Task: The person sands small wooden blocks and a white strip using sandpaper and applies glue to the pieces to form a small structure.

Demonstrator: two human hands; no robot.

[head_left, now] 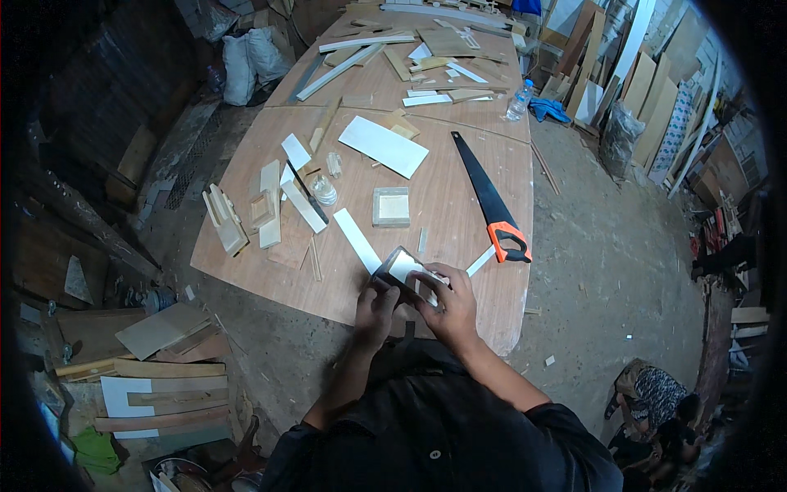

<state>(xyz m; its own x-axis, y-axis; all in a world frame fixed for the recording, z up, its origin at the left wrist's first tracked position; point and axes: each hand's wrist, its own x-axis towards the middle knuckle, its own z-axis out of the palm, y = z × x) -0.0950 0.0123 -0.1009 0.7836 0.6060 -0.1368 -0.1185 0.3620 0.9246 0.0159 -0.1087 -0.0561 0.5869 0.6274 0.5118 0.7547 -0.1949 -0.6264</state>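
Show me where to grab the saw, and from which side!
Probably best by its orange-and-black handle, from the person's near side. It has a finger hole and lies by the right edge of the table, while the long dark blade points away.

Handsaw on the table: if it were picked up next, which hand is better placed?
Probably the right hand: it is closer to the handsaw, whose orange handle lies on that side. The left hand is farther across. Both hold the small box-like piece, so the right must let go first.
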